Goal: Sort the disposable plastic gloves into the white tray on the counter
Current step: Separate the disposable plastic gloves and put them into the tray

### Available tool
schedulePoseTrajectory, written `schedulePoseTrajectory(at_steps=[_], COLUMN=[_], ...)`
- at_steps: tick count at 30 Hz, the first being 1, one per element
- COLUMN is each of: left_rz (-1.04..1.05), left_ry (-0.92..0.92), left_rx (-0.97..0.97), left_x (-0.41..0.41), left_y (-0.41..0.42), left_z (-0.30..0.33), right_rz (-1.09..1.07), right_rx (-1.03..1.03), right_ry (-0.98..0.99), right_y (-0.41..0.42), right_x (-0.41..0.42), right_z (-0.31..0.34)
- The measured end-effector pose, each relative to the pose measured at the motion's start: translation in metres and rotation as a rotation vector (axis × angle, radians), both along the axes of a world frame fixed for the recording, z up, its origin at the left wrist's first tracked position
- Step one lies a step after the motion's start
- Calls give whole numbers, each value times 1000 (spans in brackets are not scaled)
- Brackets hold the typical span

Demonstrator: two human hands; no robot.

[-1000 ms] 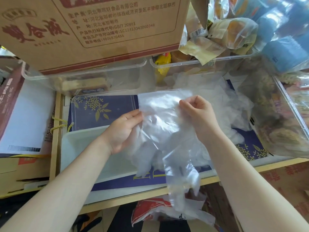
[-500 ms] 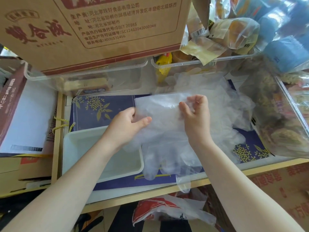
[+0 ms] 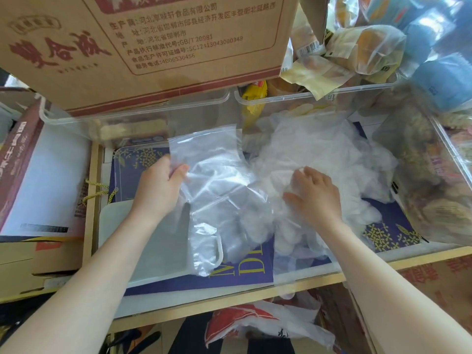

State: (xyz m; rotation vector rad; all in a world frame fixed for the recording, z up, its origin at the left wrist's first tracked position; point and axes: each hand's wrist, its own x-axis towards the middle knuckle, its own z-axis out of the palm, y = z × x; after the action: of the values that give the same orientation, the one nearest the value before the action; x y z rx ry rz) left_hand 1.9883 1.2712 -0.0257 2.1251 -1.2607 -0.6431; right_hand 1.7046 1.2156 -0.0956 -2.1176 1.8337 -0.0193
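Gloves: one flat clear glove (image 3: 219, 185) pinched at its cuff edge by left hand (image 3: 159, 186), thumb on top, other fingers hidden under the plastic. Glove's finger end drapes over the right rim of the white tray (image 3: 143, 254), at 7 o'clock. Right hand (image 3: 315, 198) at 3 o'clock of the glove, fingers spread and pressing into the loose glove pile (image 3: 332, 154). Cardboard box (image 3: 143, 47) at 12 o'clock.

The glove (image 3: 217, 190) and left arm cover most of the white tray (image 3: 115, 226), so what's inside is anyone's guess. Right hand (image 3: 315, 198) fingertips vanish into the glove pile (image 3: 319, 149). Cardboard box (image 3: 143, 47) is cut off up top.
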Motion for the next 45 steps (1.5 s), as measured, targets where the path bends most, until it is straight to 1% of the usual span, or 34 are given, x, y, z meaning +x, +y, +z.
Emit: schedulePoseTrajectory(at_steps=[3, 7, 9, 11, 14, 16, 18, 19, 20, 22, 24, 25, 26, 27, 30, 33, 36, 38, 40, 41, 44, 45], left_rz=[-14, -21, -32, -57, -117, -182, -252, -261, -250, -200, -200, -216, -228, -223, -174, -175, -185, -191, -193, -194, -210, -204], left_ry=[114, 264, 433, 662, 969, 1100, 1162, 1167, 1157, 1099, 1022, 988, 928, 844, 621, 456, 409, 382, 347, 334, 270, 258], left_rx=[-2, -19, -42, -54, -38, 12, 76, 102, 111, 90, 122, 141, 152, 164, 168, 174, 154, 131, 113, 106, 84, 79], left_x=[-5, -13, -17, -22, -29, -31, -32, -34, -37, -46, -51, -52, -51, -48, -41, -37, -37, -37, -37, -37, -41, -42], left_y=[0, 1, 2, 3, 6, 9, 10, 9, 7, 3, 3, 5, 6, 8, 13, 15, 15, 14, 12, 11, 8, 6], left_z=[-1, 6, 14, 25, 41, 48, 51, 52, 52, 49, 44, 37, 31, 23, 4, -7, -7, -6, -5, -5, -2, -2], right_rz=[0, 105, 79, 0, -316, -446, -469, -423, -335, -61, 177, 249, 278, 276, 174, 151, 26, -140, -319, -373, -412, -413], right_rx=[-127, -205, -180, -132, -43, -30, -45, -67, -92, -102, 48, 119, 145, 125, 0, -69, -67, -71, -116, -153, -223, -188], right_ry=[-59, -63, -115, -228, -545, -687, -715, -669, -580, -375, -161, -63, -4, 2, -110, -232, -396, -505, -634, -699, -856, -945], right_y=[-2, -1, -2, -5, -11, -13, -12, -9, -6, 0, 8, 12, 16, 19, 24, 21, 14, 11, 11, 11, 8, 9], right_x=[-1, -5, -8, -11, -12, -17, -25, -29, -33, -41, -46, -48, -49, -50, -51, -51, -49, -47, -44, -41, -34, -29], right_z=[-1, -2, 0, 3, 22, 39, 54, 60, 62, 58, 44, 34, 25, 18, 4, 0, 12, 29, 51, 64, 95, 106])
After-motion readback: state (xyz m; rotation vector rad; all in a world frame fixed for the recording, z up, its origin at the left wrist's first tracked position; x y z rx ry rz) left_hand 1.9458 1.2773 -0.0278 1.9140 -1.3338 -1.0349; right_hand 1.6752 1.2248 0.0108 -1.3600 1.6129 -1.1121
